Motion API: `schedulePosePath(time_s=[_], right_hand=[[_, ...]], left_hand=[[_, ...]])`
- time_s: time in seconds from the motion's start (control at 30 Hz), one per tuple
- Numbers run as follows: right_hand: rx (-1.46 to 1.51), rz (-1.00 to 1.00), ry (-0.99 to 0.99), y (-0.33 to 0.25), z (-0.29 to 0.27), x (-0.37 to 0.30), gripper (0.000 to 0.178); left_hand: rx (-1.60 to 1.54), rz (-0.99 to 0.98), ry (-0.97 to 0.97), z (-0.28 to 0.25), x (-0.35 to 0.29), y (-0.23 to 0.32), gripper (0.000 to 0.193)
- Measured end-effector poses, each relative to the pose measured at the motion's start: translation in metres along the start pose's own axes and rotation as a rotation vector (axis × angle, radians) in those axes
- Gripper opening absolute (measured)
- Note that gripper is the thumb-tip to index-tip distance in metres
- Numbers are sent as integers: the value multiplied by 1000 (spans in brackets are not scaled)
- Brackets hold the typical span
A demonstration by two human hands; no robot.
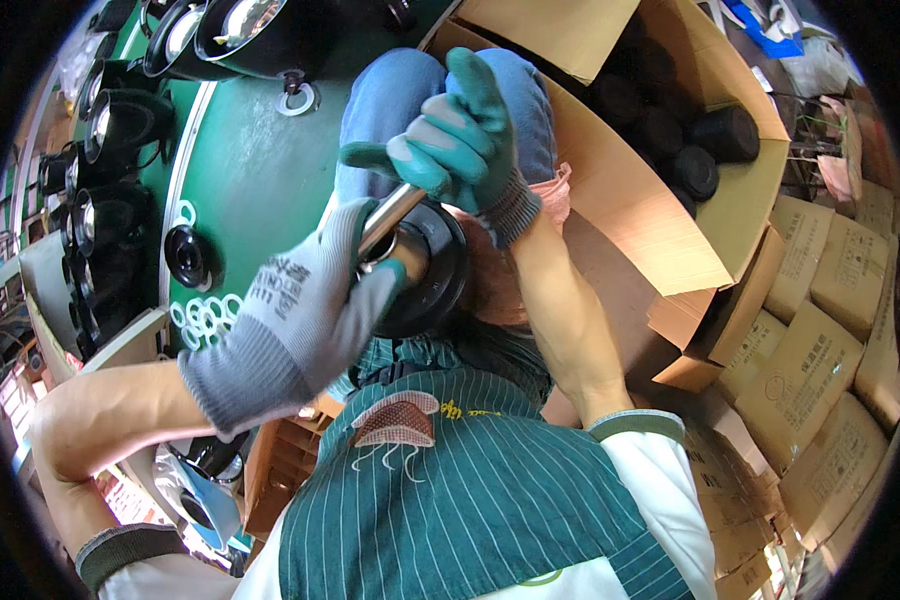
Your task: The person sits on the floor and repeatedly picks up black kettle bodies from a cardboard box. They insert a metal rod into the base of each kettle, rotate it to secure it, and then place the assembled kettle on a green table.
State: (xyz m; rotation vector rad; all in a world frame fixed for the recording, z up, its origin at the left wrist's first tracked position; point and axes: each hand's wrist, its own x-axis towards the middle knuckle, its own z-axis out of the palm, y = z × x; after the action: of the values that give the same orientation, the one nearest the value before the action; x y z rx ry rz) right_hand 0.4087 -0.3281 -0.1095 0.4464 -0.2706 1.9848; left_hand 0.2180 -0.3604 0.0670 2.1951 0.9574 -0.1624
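A black round part (pixel 446 285) with a shiny metal collar (pixel 411 250) rests in my lap, against my jeans and a pink cloth. My left hand (pixel 300 300), in a grey glove, curls its thumb and fingers round the collar. Rising at a slant from there is a bare metal rod (pixel 392 216). My right hand (pixel 457 145), in a green and grey glove, grips the rod's upper end, with a finger and thumb sticking out. The rod's lower end is partly hidden by my left hand.
On the green table (pixel 260 150) at left lie several white rings (pixel 205 318) and a black disc (pixel 187 255). Black pots (pixel 255 35) stand along its far and left sides. An opened carton (pixel 660 230) holding black cylinders (pixel 722 135) is at right, beside stacked cartons (pixel 805 370).
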Motion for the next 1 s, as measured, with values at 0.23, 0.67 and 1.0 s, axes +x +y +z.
schedulePosePath(time_s=[0.23, 0.67, 1.0], right_hand=[[-547, -214, 320, 36, 53, -76, 69], [-859, -324, 426, 28, 58, -73, 63], [-872, -351, 271, 27, 75, -69, 58]], left_hand=[[0, 294, -125, -6, 28, -57, 51], [4, 170, -81, 5, 37, -30, 37], [339, 628, 174, 19, 46, -110, 52]])
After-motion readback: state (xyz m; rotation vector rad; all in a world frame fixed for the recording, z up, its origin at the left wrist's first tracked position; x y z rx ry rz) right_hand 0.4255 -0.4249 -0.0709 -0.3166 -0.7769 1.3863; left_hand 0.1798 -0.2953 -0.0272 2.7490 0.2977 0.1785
